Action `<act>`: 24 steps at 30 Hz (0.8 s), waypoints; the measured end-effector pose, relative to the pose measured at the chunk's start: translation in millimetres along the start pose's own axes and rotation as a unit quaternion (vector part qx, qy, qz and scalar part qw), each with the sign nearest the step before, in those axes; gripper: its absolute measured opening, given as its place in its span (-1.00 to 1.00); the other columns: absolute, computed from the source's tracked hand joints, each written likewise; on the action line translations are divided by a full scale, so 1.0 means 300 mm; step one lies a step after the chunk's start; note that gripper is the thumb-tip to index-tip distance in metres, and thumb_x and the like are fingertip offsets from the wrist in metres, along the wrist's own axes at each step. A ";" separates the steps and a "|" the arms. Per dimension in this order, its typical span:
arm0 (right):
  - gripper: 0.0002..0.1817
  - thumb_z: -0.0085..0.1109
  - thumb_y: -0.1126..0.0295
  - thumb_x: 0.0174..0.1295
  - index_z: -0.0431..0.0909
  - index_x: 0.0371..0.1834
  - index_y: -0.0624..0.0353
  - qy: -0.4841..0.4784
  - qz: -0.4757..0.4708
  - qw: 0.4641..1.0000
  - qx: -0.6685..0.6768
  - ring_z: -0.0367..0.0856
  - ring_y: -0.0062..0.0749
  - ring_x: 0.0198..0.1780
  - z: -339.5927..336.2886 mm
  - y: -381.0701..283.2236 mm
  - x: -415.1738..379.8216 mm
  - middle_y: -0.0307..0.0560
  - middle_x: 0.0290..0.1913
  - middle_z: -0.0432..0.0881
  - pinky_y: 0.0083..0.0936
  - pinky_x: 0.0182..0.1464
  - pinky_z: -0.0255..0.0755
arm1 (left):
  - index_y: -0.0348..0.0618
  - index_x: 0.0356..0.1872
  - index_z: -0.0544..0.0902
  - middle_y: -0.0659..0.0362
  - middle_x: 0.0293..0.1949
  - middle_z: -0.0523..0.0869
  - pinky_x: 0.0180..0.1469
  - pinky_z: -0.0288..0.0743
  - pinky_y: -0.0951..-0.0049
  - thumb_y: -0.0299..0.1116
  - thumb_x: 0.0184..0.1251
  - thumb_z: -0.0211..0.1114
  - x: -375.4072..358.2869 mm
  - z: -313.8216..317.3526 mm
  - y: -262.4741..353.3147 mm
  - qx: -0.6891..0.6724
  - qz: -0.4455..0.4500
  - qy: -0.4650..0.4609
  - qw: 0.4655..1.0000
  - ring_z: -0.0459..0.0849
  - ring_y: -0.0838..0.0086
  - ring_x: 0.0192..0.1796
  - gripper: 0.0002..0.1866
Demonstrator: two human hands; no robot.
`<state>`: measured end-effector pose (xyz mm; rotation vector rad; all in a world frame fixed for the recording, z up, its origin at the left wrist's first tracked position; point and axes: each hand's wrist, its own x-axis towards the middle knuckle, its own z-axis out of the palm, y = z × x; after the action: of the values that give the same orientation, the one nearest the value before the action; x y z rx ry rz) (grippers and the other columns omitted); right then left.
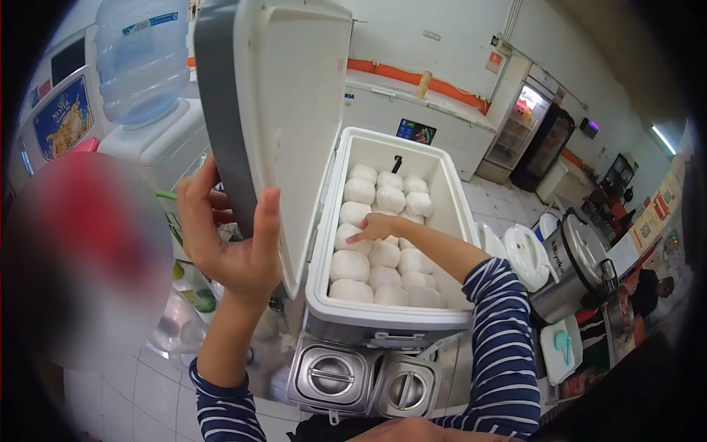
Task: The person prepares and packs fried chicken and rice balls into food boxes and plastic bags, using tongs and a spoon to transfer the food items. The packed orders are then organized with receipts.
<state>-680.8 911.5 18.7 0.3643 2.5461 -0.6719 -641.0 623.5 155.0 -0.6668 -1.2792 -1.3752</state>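
My left hand (pixel 239 247) grips the raised lid (pixel 302 110) of a white and grey cooler box, its thumb on one side of the lid's edge and its fingers on the other. Inside the cooler box (pixel 460 221) sit several white, rounded bundles (pixel 350 265) packed in rows; what they contain I cannot make out. My right hand (pixel 379 227) reaches in over the middle of them, palm down. Its thumb is spread from the fingers and touches a bundle at the left wall. Some of its fingertips are hidden.
Two lidded steel containers (pixel 331 373) stand in front of the cooler. To the right are a large steel cooker (pixel 563 265) and a white tub holding a turquoise scoop (pixel 563 345). A water dispenser (pixel 158 136) stands at left, a chest freezer (pixel 449 132) behind. Another person (pixel 652 291) is far right.
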 end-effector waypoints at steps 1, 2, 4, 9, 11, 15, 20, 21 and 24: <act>-0.04 0.21 -0.34 -0.36 0.43 -0.10 0.39 0.035 -0.039 0.998 -0.016 0.50 -0.22 -0.11 0.022 0.028 0.029 0.05 -0.11 0.50 -0.40 -0.18 0.44 | -0.42 -0.12 0.46 0.18 -0.38 0.48 -0.57 0.17 0.68 -0.28 -0.06 0.35 -0.010 -0.004 -0.004 -0.020 -0.018 0.006 1.000 0.33 0.62 -0.52 -0.50; -0.04 0.21 -0.34 -0.36 0.43 -0.10 0.39 0.032 -0.038 0.999 -0.011 0.50 -0.22 -0.11 0.027 0.037 0.054 0.05 -0.11 0.50 -0.40 -0.18 0.44 | -0.42 -0.12 0.46 0.18 -0.38 0.48 -0.57 0.17 0.68 -0.28 -0.06 0.35 -0.011 -0.007 -0.009 -0.020 -0.020 0.000 1.000 0.33 0.62 -0.52 -0.50; 0.01 0.29 -0.27 -0.40 0.35 -0.01 0.41 -0.024 0.010 0.999 -0.033 0.45 -0.21 -0.04 0.016 0.022 0.042 0.08 -0.04 0.45 -0.41 -0.11 0.41 | -0.42 -0.11 0.44 0.19 -0.35 0.46 -0.55 0.18 0.69 -0.26 -0.04 0.34 -0.013 -0.014 -0.007 -0.020 -0.039 -0.017 0.999 0.34 0.63 -0.50 -0.48; 0.08 0.42 -0.11 -0.47 0.19 0.10 0.39 0.098 -0.058 0.993 0.001 0.38 -0.18 0.04 0.039 0.006 -0.039 0.13 0.04 0.37 -0.42 0.02 0.32 | -0.42 -0.07 0.39 0.15 -0.28 0.49 -0.34 0.27 0.67 -0.33 0.11 0.23 -0.018 -0.029 -0.005 -0.041 -0.071 -0.028 0.996 0.42 0.59 -0.35 -0.57; 0.09 0.45 -0.06 -0.47 0.15 0.12 0.39 0.116 -0.049 0.992 0.015 0.37 -0.17 0.05 0.038 0.007 -0.077 0.15 0.04 0.36 -0.43 0.05 0.29 | -0.43 -0.03 0.35 0.11 -0.26 0.53 -0.14 0.33 0.62 -0.43 0.24 0.10 -0.025 -0.032 -0.007 -0.054 -0.087 -0.039 0.994 0.49 0.55 -0.23 -0.66; 0.03 0.43 -0.03 -0.42 0.15 0.11 0.34 0.132 -0.054 0.981 0.129 0.33 -0.17 0.09 0.030 -0.024 -0.119 0.16 0.05 0.33 -0.43 0.06 0.27 | -0.44 -0.02 0.34 0.10 -0.26 0.53 -0.16 0.32 0.62 -0.45 0.24 0.10 -0.021 -0.023 0.002 -0.066 -0.093 -0.027 0.993 0.48 0.54 -0.24 -0.66; -0.29 0.31 -0.03 -0.17 0.36 0.00 0.18 0.206 -0.142 0.959 -0.132 0.33 -0.13 0.04 0.075 0.060 -0.038 0.05 -0.03 0.38 -0.38 0.03 0.28 | -0.42 -0.02 0.35 0.11 -0.26 0.54 -0.17 0.33 0.62 -0.45 0.23 0.12 -0.024 -0.024 0.009 -0.058 -0.080 -0.034 0.995 0.49 0.54 -0.24 -0.66; -0.42 0.25 -0.02 -0.10 0.45 -0.06 0.10 0.226 -0.168 0.943 -0.179 0.38 -0.07 -0.03 0.077 0.068 -0.072 0.02 -0.05 0.40 -0.34 -0.02 0.32 | -0.42 -0.03 0.36 0.11 -0.26 0.54 -0.17 0.34 0.62 -0.45 0.23 0.13 -0.026 -0.024 0.007 -0.059 -0.082 -0.032 0.994 0.49 0.53 -0.24 -0.66; -0.38 0.30 -0.01 -0.16 0.44 -0.02 0.07 0.060 -0.118 0.983 -0.130 0.44 -0.10 -0.08 0.014 0.093 -0.143 0.02 -0.01 0.40 -0.32 -0.01 0.33 | -0.39 -0.04 0.40 0.15 -0.24 0.54 -0.32 0.33 0.68 -0.38 0.16 0.22 -0.026 -0.011 0.008 -0.081 -0.089 -0.015 0.993 0.50 0.58 -0.31 -0.61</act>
<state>-632.5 927.4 26.4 0.0121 2.7759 -0.4011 -635.9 623.4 147.8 -0.6980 -1.2839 -1.6352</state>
